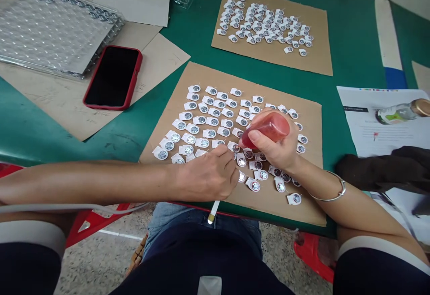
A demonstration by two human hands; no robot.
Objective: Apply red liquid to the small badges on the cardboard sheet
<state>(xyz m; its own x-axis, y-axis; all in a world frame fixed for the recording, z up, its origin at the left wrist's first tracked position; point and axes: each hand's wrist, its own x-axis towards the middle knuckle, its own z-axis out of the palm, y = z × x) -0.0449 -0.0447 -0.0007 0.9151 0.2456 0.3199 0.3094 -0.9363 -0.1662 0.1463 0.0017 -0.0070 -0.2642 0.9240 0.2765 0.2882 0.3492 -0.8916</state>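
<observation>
My right hand (277, 145) is wrapped round a small red squeeze bottle (268, 129), which is tilted with its narrow end down to the left. My left hand (211, 174) is closed beside the bottle's tip, low over the near cardboard sheet (302, 210). Whatever its fingers hold, if anything, is hidden. Many small round silvery pieces with white paper tabs, such as this one (294, 199), lie in rough rows on the cardboard around and under both hands.
A second cardboard sheet (272, 59) with similar pieces lies farther back. At left are a red-cased phone (114, 77) and clear blister trays (50, 30). Printed paper (366, 129), a glass bottle (403, 110) and a dark cloth (379, 169) lie at right.
</observation>
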